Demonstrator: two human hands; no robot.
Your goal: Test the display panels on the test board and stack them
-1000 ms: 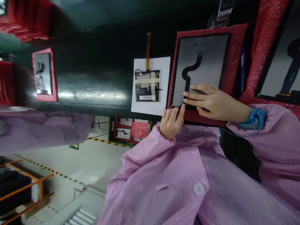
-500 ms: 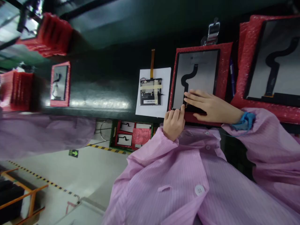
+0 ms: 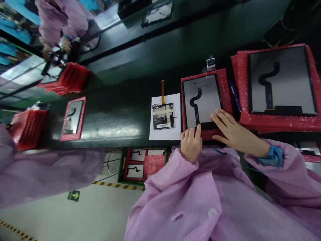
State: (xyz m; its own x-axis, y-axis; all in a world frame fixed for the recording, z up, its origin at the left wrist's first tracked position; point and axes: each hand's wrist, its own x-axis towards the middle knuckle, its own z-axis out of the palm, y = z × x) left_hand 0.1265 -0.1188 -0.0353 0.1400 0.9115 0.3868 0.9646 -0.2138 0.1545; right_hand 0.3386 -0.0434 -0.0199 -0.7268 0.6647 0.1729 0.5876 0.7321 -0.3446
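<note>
A grey display panel (image 3: 205, 97) with a black curved flex cable lies on a red bubble-wrap sheet (image 3: 225, 88) at the near edge of the dark green bench. My left hand (image 3: 191, 144) is curled, its index finger stretched onto the panel's near black edge. My right hand (image 3: 232, 131) lies flat with fingers spread, fingertips on the panel's near right corner. Neither hand holds anything.
A small taped circuit module (image 3: 163, 116) on white paper sits left of the panel. A larger panel on red wrap (image 3: 281, 85) lies to the right. Another wrapped panel (image 3: 73, 117) and red stacks (image 3: 67, 77) lie left. A co-worker's pink sleeve (image 3: 50, 174) reaches in low left; a crate (image 3: 142, 165) stands below the bench.
The view has tilted up and pulled back, showing more bench and distant workers. My right hand slid from the panel's lower middle toward its near right corner; my left finger stays on the edge.
</note>
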